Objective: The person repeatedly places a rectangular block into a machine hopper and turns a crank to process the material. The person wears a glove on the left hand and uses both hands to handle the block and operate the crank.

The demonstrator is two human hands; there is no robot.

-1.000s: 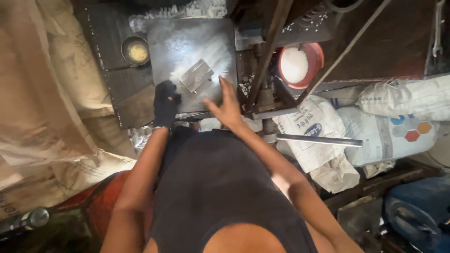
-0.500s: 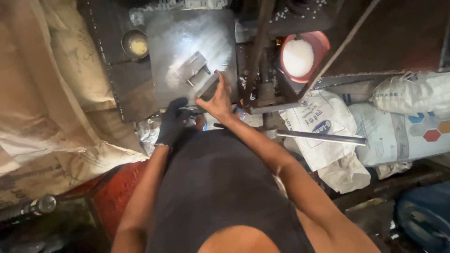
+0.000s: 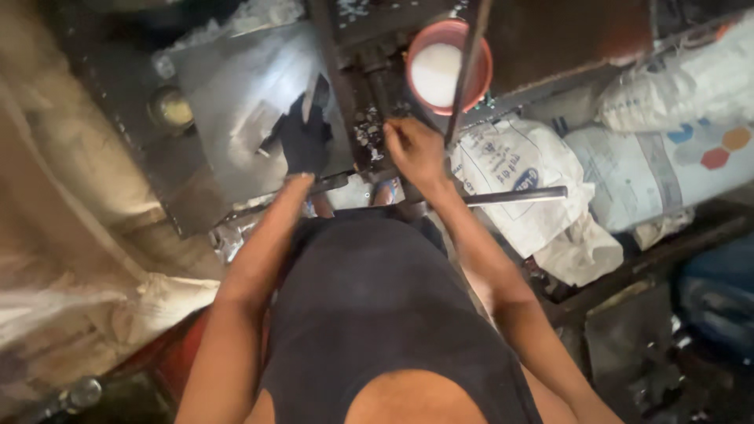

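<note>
Now: left hand (image 3: 305,140), black glove, closed on small flat metal piece (image 3: 312,96) over shiny metal sheet (image 3: 236,102) on desk. Right hand (image 3: 414,149) bare, fingers curled, just beside slanted metal rod (image 3: 465,74); can't tell if gripping. Red bowl (image 3: 479,86) w/ white contents behind rod. Printed sacks (image 3: 510,177) at right.

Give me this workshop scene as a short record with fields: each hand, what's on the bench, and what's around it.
left hand: in a dark glove, resting on the metal sheet, against a thin metal strip
right hand: bare, fingers curled, at the base of a slanted rod; grip unclear
bench: sheet lies flat; small round tin to its left
behind: red bowl with white contents
right side: printed white sacks
view: from above, over a dark shirt
</note>
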